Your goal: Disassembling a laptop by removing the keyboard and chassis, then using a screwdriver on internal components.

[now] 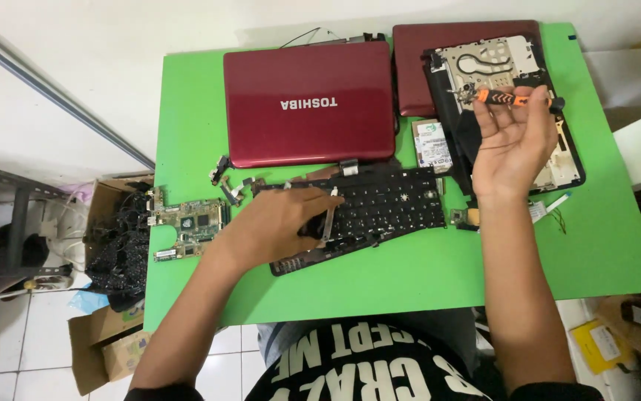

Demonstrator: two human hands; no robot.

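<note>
1. Green covers the tabletop, which stands on white floor tiles beside a cardboard box of dark parts.
2. At the back lies a closed red laptop lid, with a second red cover just beside it.
3. The left hand rests on a black keyboard, its fingers pinching a small pale strip at the keyboard's upper edge.
4. The right hand is raised palm-up over a stripped laptop base, fingers closed loosely on an orange-and-black screwdriver.
5. A green circuit board lies left of the keyboard; a silver hard drive sits between the lid and the base.
</note>
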